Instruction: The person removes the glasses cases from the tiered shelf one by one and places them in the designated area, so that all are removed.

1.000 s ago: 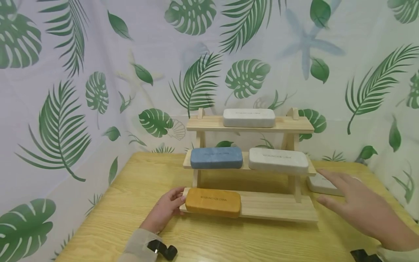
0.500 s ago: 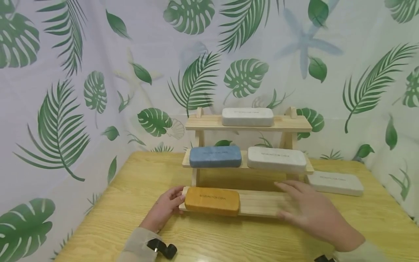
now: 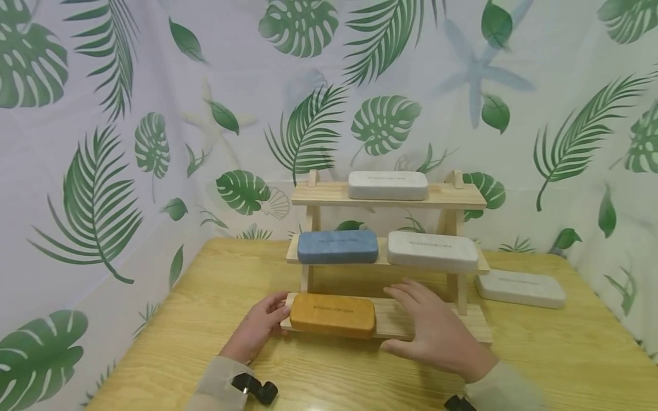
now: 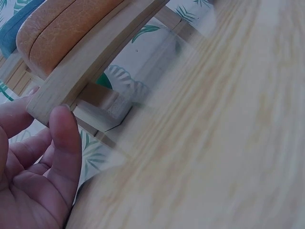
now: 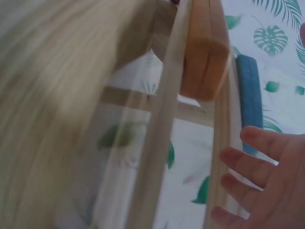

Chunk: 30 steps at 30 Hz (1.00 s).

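A three-tier wooden display shelf (image 3: 456, 197) stands on the table. My left hand (image 3: 256, 326) grips the left end of its lowest board, thumb and fingertips around the board end in the left wrist view. Right beside those fingers lies an orange glasses case (image 3: 333, 317), on the lowest tier. My right hand (image 3: 437, 337) is over the right part of that tier, thumb and fingers spread, just right of the orange case and holding nothing. On the middle tier are a blue glasses case (image 3: 337, 248) and a white glasses case (image 3: 432, 251).
Another white glasses case (image 3: 388, 186) sits on the top tier. A further pale case (image 3: 520, 289) lies on the wooden table (image 3: 205, 319), right of the shelf. Leaf-patterned cloth (image 3: 216, 45) hangs close behind and along both sides.
My right hand has moved left, from beside the pale case at the right to over the lowest tier near the orange case. My left hand keeps its grip on the board end.
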Each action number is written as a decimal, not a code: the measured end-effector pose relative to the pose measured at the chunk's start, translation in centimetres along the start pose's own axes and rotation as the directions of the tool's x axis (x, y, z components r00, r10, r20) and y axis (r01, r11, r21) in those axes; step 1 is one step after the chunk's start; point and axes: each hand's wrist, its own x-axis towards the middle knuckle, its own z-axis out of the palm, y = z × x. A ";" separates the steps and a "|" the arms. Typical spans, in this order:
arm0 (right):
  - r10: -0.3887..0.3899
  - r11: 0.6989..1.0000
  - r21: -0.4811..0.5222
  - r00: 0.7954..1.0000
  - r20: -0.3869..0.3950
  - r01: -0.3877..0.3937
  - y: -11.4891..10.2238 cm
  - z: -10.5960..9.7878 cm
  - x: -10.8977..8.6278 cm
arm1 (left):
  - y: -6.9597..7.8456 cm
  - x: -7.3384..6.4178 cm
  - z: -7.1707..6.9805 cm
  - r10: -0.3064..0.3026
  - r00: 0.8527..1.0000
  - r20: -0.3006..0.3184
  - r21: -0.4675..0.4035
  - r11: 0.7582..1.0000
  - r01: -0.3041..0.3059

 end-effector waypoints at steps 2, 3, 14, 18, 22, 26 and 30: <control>0.002 1.000 0.029 1.000 0.022 -0.002 -0.4 0.7 0.2 | 0.0 -0.2 0.0 -0.002 1.000 0.002 0.002 1.000 0.002; 0.002 0.999 0.045 1.000 0.030 -0.003 -0.5 1.1 0.3 | 0.0 -0.3 0.0 -0.004 1.000 0.002 0.002 1.000 0.004; 0.010 0.994 0.112 0.998 0.058 -0.016 -1.1 4.4 2.1 | -0.4 -0.3 0.1 0.006 1.000 -0.003 -0.009 1.000 -0.006; 0.021 0.993 0.114 0.996 0.087 -0.031 -1.3 5.0 3.5 | -0.1 0.0 0.2 0.017 1.000 -0.021 0.001 1.000 -0.017; 0.017 0.992 0.121 0.994 0.105 -0.030 -1.7 5.3 4.6 | 0.1 0.0 0.1 0.020 0.999 -0.031 0.015 1.000 -0.020; -0.004 0.994 0.107 0.993 0.118 -0.008 -2.1 5.7 5.2 | -0.1 0.0 0.1 -0.001 1.000 -0.028 -0.011 1.000 0.000; 0.003 0.993 0.115 0.992 0.126 -0.017 -2.5 5.8 5.3 | -0.1 -0.1 0.3 -0.007 1.000 -0.019 -0.007 1.000 0.007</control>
